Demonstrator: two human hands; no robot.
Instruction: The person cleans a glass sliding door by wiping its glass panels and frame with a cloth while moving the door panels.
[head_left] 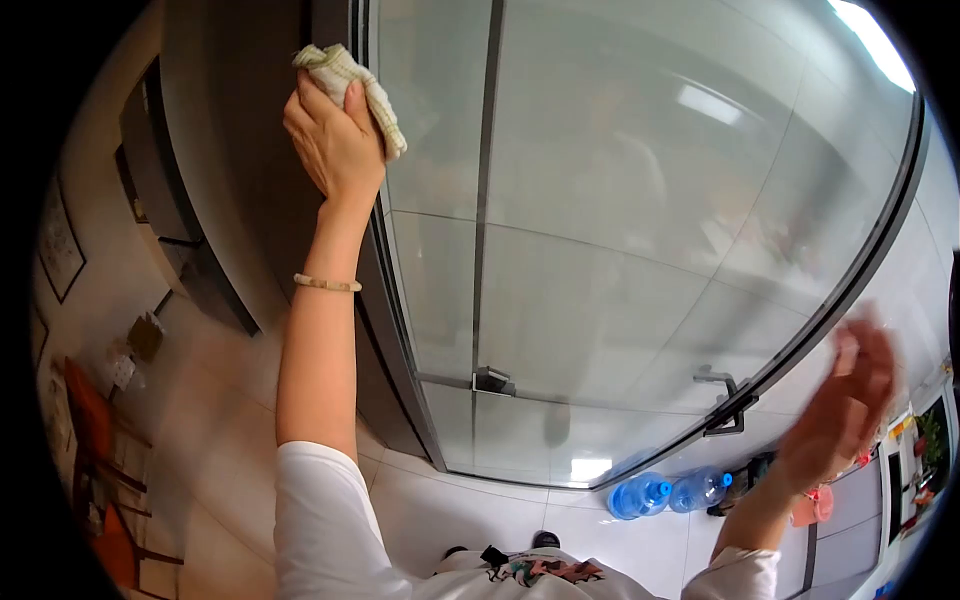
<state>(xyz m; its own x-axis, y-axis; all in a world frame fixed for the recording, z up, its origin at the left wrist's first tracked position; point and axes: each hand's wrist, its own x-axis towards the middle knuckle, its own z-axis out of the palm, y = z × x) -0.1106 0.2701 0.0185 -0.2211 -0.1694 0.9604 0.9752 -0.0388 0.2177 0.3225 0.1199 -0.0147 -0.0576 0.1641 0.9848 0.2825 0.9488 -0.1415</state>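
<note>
A pale cloth [345,68] is bunched up at the top of the glass door [600,310], over the dark frame [398,335] along the door's left edge. The left hand [335,135] grips it, with the thumb on the side nearer the glass and the fingers curled over the opposite side. Whether the cloth presses on the frame or sits just in front of it, I cannot tell. A beaded bracelet [328,284] circles the left wrist, and the arm reaches up beside the door from a white sleeve [325,515].

The right hand [845,400] is raised beyond the door's right edge, open, with the fingers extended; it is blurred, so I cannot tell how far apart they are. Nearest to it on the door is a dark handle [735,412], near the lower right edge. A small dark fitting [492,380] sits low on the door, towards its left side.

Beneath the door's lower right edge, two blue bottles [640,495] lie side by side on the tiled floor [430,510]. A pinkish container [812,505] is farther right of the door. Dark shoes [546,540] show below it. Well left of the door are orange chairs [88,415] and, on the wall, a framed picture [62,240].
</note>
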